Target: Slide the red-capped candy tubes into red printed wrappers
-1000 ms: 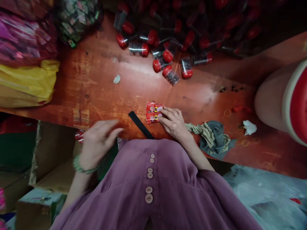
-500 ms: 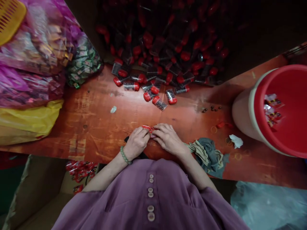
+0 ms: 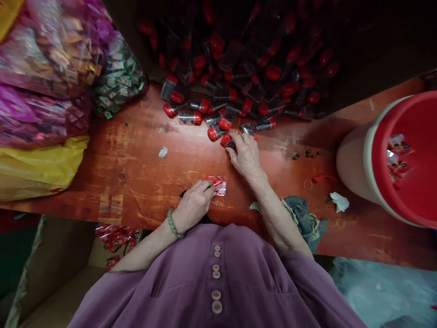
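Observation:
At the table's near side, my left hand is closed on the edge of a small red printed plastic packet, which lies flat and shiny beside its fingers. My right hand has its fingers bent over a small clear bottle with a red cap, at the front of the pile; dark balls show inside it. Part of that bottle is under the fingers. A second red-capped bottle lies right behind the fingertips. More such bottles spill out of a dark box onto the wooden table.
On the right stands a red-rimmed bucket with some packets in it. A crumpled grey cloth, loose dark balls and a white scrap lie near it. Filled bags line the left; a carton sits below.
My right hand has left the packet and moved forward to the bottles, closing over one. The left hand stays with the packet, which now shows more of its face.

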Demonstrator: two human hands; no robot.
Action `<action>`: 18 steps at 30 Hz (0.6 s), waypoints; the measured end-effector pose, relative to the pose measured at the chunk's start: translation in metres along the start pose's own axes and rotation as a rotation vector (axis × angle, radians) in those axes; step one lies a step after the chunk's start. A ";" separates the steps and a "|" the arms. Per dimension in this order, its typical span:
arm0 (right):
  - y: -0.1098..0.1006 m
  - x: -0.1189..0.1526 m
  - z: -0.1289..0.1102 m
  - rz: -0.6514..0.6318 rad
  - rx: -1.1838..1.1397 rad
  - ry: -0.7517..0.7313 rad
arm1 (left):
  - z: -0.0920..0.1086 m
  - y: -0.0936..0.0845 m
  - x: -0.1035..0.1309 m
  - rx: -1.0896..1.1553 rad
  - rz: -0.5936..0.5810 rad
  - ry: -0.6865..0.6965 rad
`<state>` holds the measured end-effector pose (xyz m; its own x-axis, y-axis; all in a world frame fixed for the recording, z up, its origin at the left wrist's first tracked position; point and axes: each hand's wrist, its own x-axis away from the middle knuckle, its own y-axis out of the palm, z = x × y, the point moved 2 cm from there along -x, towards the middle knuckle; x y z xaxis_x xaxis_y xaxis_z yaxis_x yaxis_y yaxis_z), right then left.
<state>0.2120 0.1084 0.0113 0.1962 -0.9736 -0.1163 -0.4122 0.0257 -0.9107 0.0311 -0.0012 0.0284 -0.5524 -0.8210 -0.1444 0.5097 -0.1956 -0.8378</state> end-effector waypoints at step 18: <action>-0.048 0.115 -0.024 -0.317 -1.447 0.565 | -0.006 -0.017 -0.006 0.281 0.297 -0.048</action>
<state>0.2332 -0.0099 0.0509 0.2296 -0.8610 0.4538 -0.9487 -0.0940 0.3018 0.0223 0.0102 0.0403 -0.3257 -0.8867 -0.3281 0.8065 -0.0794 -0.5859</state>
